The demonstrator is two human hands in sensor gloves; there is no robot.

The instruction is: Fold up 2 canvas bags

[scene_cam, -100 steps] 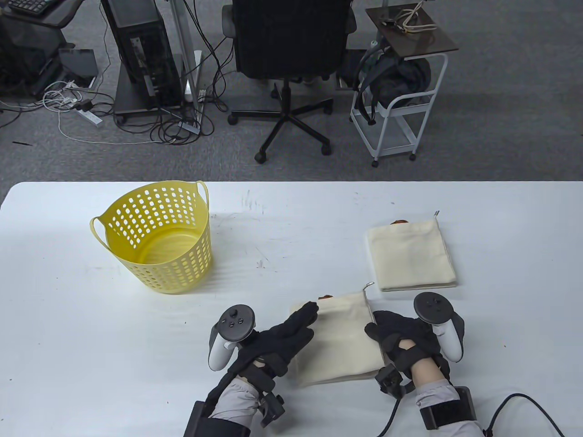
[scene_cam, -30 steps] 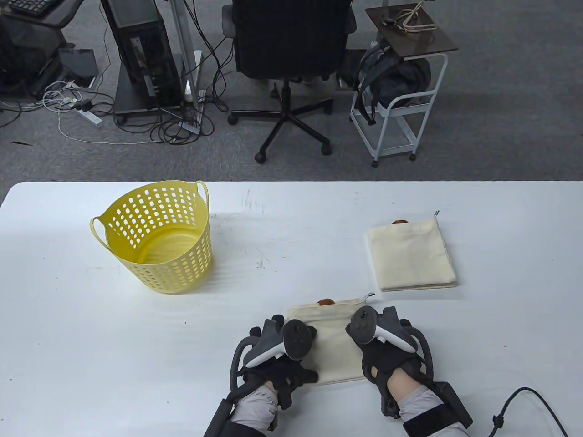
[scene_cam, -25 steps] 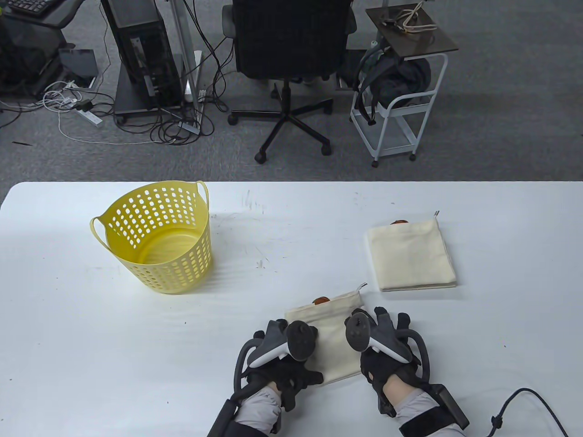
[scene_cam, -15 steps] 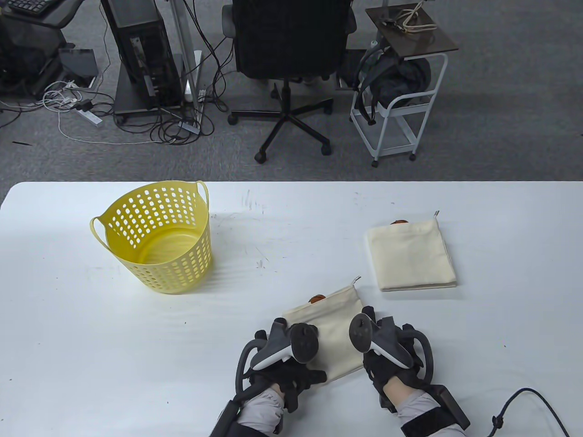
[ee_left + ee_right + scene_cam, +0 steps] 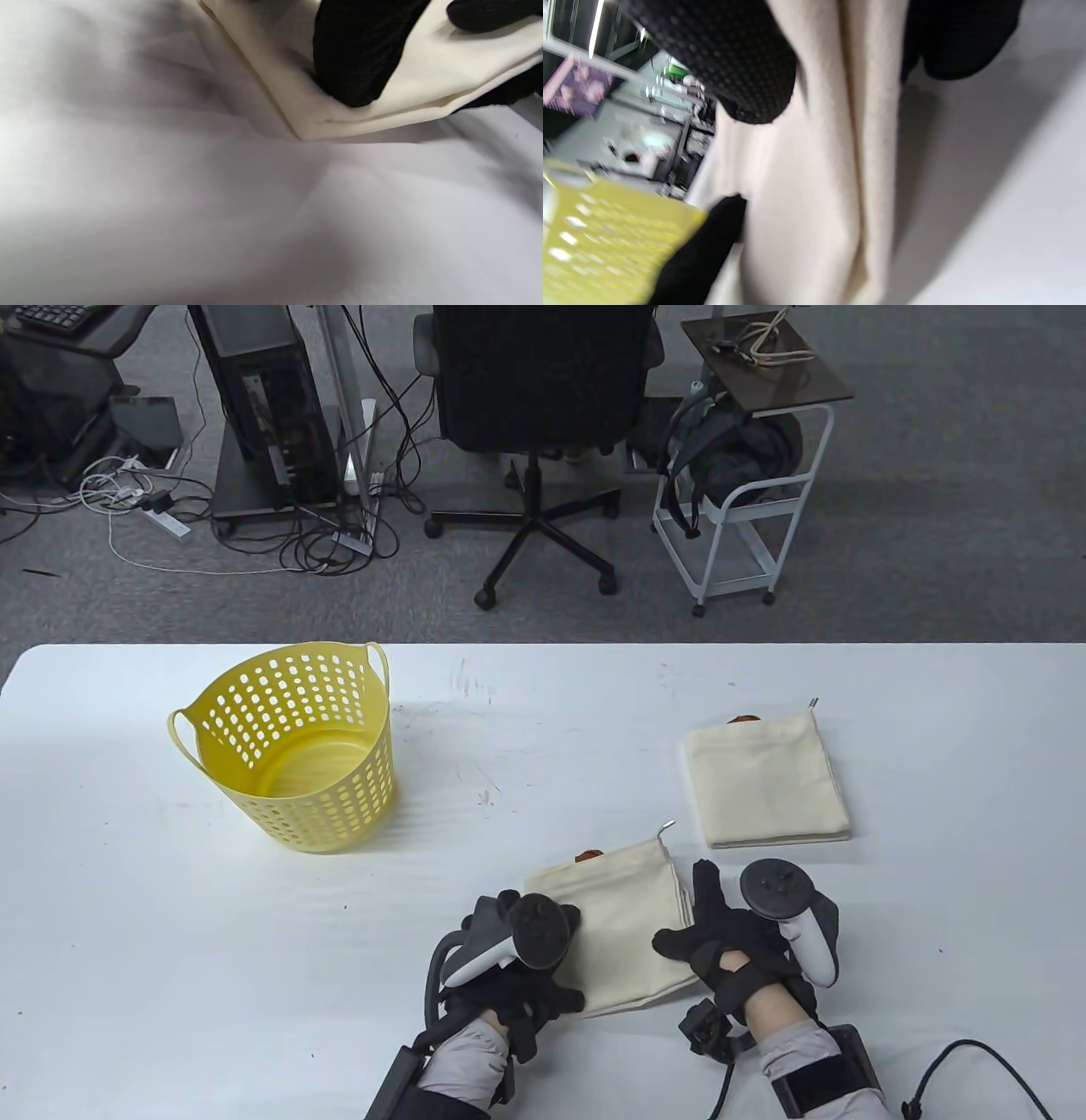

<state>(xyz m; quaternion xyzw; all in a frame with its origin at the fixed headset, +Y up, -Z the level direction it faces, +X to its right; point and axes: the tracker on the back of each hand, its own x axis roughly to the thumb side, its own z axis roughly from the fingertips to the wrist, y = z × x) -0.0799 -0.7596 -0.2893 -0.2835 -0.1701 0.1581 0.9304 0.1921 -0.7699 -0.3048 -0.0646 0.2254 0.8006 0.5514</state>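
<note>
Grey carpet runs behind my white bench [image 5: 254, 950], with one black office chair [image 5: 543, 407] and one white wire cart [image 5: 747, 517] standing on it. On the bench I count two cream canvas bags and one yellow basket [image 5: 293, 746]. That basket is round plastic, perforated all over with small holes, with two looped handles, and it stands upright well to the left of both bags. My far bag [image 5: 766, 782] lies flat as a folded, near-square pad of woven cloth, its layered edges showing at the near side, apart from both hands. My near bag [image 5: 624, 929] [image 5: 428, 80] [image 5: 806, 199] lies folded just in front of me, slightly rotated, with a small metal cord tip at its far right corner and a brown spot at its far edge. My left hand [image 5: 509, 984] grips its near left corner; the left wrist view shows fingers [image 5: 356, 55] on top and glove beneath the stacked layers. My right hand [image 5: 734, 946] is spread, thumb resting on the cloth's right side, fingers along its right edge; the blurred right wrist view does not settle whether it pinches
</note>
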